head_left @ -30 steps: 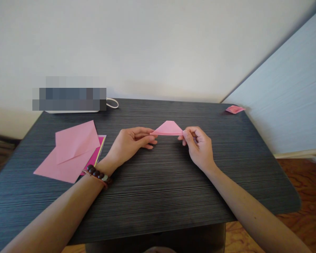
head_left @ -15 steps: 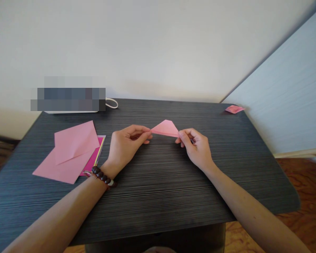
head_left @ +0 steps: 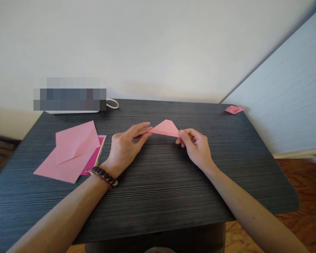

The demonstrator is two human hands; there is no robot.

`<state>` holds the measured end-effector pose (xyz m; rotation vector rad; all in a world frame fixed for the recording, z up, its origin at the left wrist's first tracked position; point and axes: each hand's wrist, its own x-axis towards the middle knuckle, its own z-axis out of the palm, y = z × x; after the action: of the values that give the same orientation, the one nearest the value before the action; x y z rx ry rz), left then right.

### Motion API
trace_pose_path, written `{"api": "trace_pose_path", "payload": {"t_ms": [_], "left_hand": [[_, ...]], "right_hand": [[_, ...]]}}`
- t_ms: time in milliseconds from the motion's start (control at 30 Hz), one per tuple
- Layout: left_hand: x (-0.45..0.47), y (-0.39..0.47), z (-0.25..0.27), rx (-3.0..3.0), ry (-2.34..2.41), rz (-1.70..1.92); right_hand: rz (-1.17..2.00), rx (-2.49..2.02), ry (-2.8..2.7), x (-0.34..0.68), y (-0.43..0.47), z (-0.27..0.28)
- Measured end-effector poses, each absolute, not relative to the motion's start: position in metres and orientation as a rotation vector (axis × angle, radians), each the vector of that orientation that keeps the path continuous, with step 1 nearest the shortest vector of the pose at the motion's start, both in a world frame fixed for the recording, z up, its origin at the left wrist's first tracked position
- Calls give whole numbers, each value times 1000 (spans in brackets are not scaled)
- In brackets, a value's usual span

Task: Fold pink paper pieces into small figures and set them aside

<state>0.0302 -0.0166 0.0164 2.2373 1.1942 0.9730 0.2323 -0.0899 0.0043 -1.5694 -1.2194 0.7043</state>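
A folded piece of pink paper (head_left: 166, 127) spans the gap between my hands, its flat-topped peak toward the wall and a creased strip along its near edge. My left hand (head_left: 127, 144) pinches the paper's left tip between thumb and fingers, with the index finger lifted a little above it. At the opposite corner, my right hand (head_left: 197, 146) grips the paper between thumb and curled fingers. Dark beads circle my left wrist.
Left of my hands, pink sheets (head_left: 65, 168) lie over a magenta packet (head_left: 91, 163). A blurred-out object (head_left: 72, 100) with a white loop (head_left: 112, 103) stands by the wall. A small pink folded paper (head_left: 234, 110) rests at the table's (head_left: 160, 196) far right corner.
The index finger of my left hand has lifted away from the paper's left tip, showing more of that tip. My right hand keeps its grip almost unmoved.
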Motion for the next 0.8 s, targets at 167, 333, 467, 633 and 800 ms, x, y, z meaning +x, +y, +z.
{"api": "trace_pose_path", "payload": {"t_ms": [167,333,467,633,800], "left_hand": [[31,-14,17,2091,1223,907],[29,-12,15,2072,1271,862],[28,-10,12,2076,1278,836],[29,-13,16,2191,1282,863],[27,-16,13,2464,1195,940]], "right_hand": [[700,-1570,-1225,233,-90,4],[691,-1578,-1243,233,-90,3],[680,-1595,-1269,233,-91,2],[666,-1604,-1304,233,-91,3],[673,-1607,-1289,232,-91,4]]}}
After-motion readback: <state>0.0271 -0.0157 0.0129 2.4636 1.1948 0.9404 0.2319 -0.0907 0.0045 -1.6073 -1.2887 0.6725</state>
